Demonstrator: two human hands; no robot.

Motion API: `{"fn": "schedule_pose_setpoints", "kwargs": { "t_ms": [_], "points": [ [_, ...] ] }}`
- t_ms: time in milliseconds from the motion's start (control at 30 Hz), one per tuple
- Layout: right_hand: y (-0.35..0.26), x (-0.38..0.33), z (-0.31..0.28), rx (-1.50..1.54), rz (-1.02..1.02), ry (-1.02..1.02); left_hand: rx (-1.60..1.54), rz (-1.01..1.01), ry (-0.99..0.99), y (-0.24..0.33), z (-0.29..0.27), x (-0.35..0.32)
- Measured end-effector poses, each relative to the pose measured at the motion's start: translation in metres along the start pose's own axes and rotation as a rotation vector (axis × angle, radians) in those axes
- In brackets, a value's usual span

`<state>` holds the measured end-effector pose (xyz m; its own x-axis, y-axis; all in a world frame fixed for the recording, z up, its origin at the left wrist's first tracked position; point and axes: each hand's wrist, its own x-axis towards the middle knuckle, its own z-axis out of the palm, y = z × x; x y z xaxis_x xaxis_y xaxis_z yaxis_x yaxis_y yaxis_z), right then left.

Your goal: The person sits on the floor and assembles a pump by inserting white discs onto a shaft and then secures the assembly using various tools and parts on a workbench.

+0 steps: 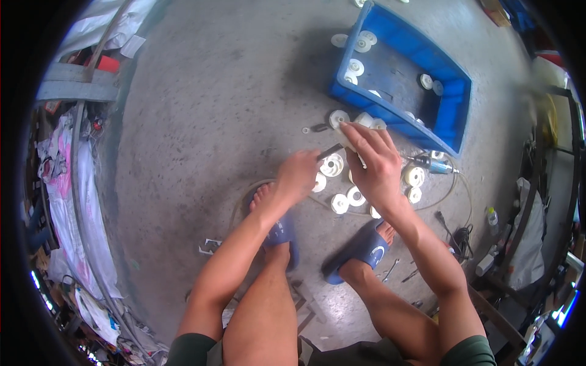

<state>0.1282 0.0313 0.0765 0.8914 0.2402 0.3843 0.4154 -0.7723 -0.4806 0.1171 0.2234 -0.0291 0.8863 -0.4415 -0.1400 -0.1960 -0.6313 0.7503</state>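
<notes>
White plastic wheels [340,203] ring both hands: left grip [298,175] grasps a dark tool [330,151], right grip [373,160] a wheel.

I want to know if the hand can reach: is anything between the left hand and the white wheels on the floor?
Nothing visible blocks it. The left hand holds a small dark tool right above the white wheels. The right hand is beside them, holding one white piece.

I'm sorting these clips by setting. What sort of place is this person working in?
Probably a small workshop or factory floor. The person sits low over a bare concrete floor, with white plastic wheels scattered by a blue plastic crate that holds more. A small motor-like tool and hand tools lie nearby.
</notes>
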Motion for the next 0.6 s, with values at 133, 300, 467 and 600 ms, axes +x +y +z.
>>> {"fn": "schedule_pose_setpoints", "kwargs": {
  "t_ms": [133,300,467,600],
  "points": [
    [0.009,-0.004,-0.005,0.0,-0.205,-0.053,-0.169,-0.03,-0.242,-0.002,-0.021,0.012],
    [0.013,-0.013,0.003,0.043,-0.351,-0.032,-0.214,-0.035,-0.288,0.003,-0.04,0.014],
    [-0.032,-0.03,0.014,-0.029,-0.195,-0.094,-0.2,-0.073,0.058,-0.013,-0.001,-0.024],
    [-0.024,-0.041,0.008,0.213,-0.322,-0.29,-0.539,-0.124,0.092,-0.007,-0.01,-0.044]
  ]
}}
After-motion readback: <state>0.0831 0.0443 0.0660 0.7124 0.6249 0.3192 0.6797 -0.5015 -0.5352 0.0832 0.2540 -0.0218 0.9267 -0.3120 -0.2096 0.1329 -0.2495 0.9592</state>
